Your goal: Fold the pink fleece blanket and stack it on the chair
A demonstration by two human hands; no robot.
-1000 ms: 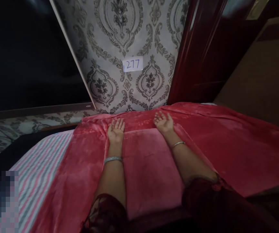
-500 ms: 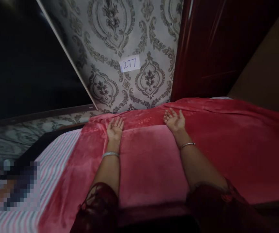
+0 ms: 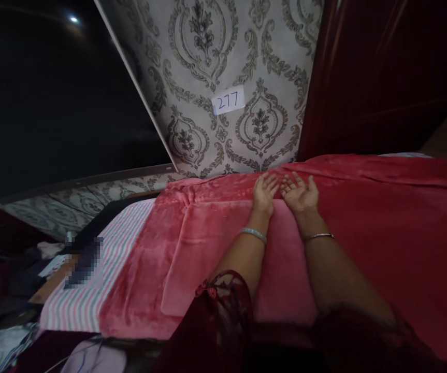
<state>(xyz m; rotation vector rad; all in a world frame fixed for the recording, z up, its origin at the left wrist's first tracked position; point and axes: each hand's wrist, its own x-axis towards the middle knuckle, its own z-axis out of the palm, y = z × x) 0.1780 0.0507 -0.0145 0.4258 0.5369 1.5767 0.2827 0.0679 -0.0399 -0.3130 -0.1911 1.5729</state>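
My left hand (image 3: 264,192) lies palm up, fingers stretched out, at the far edge of a folded pink plush cloth (image 3: 211,243). Close beside it on the right is my right hand (image 3: 300,195), also palm up with its fingers spread. Neither holds anything; a small gap separates the fingertips. Both forearms stretch across the pink cloth, the left over its middle and the right along its right side. Beneath the cloth spreads a red plush blanket (image 3: 382,243), wrinkled near the wall.
A striped sheet (image 3: 75,305) shows left of the blanket, with a blurred-out dark object (image 3: 85,263) on it. A large dark screen (image 3: 63,103) stands at the left. Behind are patterned wallpaper, a card (image 3: 228,100) reading 277 and a dark red panel (image 3: 366,77).
My left hand has moved right across the pink cloth, close to my right hand, uncovering the cloth's left part. The right hand stays in place. The view has turned slightly left.
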